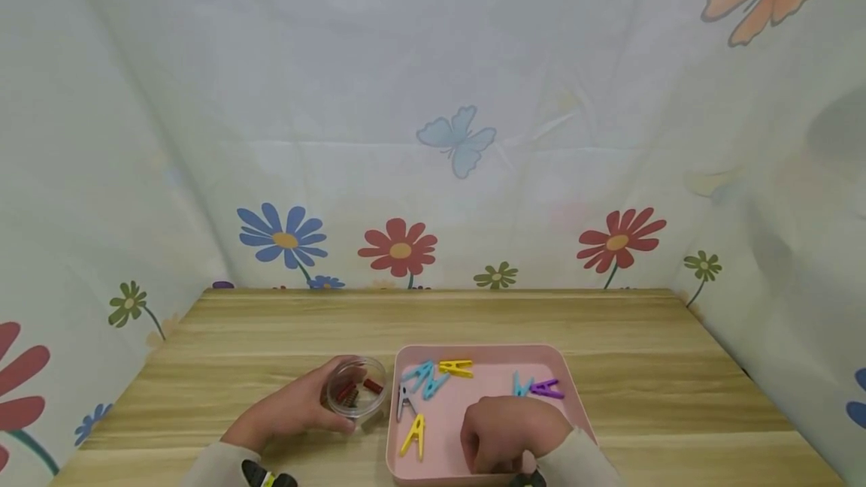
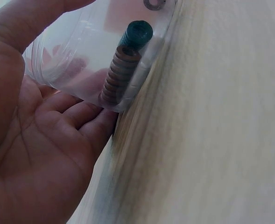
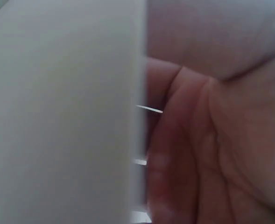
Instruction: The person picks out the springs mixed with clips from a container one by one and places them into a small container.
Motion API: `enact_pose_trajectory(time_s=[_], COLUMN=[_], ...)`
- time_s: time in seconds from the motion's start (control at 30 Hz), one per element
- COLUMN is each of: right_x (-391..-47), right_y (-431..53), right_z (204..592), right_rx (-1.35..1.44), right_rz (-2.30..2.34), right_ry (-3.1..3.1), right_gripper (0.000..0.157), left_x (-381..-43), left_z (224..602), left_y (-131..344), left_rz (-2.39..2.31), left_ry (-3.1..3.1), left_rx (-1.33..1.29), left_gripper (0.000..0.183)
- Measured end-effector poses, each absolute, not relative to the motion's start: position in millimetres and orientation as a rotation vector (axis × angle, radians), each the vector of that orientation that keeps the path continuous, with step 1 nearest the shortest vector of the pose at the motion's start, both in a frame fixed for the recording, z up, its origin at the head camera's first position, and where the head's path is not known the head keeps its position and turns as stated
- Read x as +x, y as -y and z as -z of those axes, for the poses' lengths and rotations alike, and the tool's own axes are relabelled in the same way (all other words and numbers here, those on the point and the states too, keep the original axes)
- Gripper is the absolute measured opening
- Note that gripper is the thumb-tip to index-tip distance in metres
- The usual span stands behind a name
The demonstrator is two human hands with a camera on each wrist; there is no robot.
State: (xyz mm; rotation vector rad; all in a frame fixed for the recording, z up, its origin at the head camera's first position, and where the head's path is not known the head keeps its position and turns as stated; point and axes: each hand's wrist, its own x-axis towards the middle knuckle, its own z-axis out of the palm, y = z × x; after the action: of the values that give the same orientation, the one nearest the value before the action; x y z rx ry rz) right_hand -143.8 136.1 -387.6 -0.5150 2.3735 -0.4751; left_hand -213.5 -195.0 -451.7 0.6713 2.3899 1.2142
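Note:
My left hand grips a clear plastic jar from its left side, just left of the pink tray. Inside the jar are coil springs; the left wrist view shows a brownish spring and a green spring. Over the near part of the tray, my right hand reaches down with bent fingers. Its fingertips are hidden, and in the right wrist view a pale wall covers them. Small clothespins lie in the tray: a yellow clothespin and a grey clothespin are on its left.
Farther back in the tray are a yellow clothespin, blue clothespins and a purple clothespin. A wood-grain table carries everything. Behind it hangs a white curtain printed with flowers and butterflies.

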Motion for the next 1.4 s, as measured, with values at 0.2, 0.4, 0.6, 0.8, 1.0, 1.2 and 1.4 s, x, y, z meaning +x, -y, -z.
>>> enact_pose_trajectory(time_s=[0.2,0.4,0.6,0.8,1.0,1.2,1.4], right_x=[-144,-143,-146,-148,-151,-151,-154], right_y=[-136,-135,-136,-138,-140,-141,-141], right_z=[390,392,391,390,388,391,391], right_rx=[-0.505,-0.545,-0.563,-0.541,-0.56,-0.606,-0.655], right_rz=[0.474,0.439,0.39,0.403,0.437,0.466,0.484], right_ry=[-2.336,-2.357,-2.433,-2.463,-2.467,-2.478,-2.534], right_gripper=[0.014,0.016,0.018,0.018,0.017,0.018,0.019], left_x=[-210,-208,-210,-210,-212,-210,-212], left_z=[454,454,453,450,447,448,448], left_y=[196,196,194,195,194,195,196], left_rz=[-1.213,-1.226,-1.213,-1.211,-1.23,-1.255,-1.248], left_ry=[-2.384,-2.369,-2.398,-2.385,-2.39,-2.343,-2.358], left_rx=[0.66,0.657,0.677,0.692,0.703,0.695,0.712], left_gripper=[0.089,0.089,0.09,0.089,0.089,0.089,0.089])
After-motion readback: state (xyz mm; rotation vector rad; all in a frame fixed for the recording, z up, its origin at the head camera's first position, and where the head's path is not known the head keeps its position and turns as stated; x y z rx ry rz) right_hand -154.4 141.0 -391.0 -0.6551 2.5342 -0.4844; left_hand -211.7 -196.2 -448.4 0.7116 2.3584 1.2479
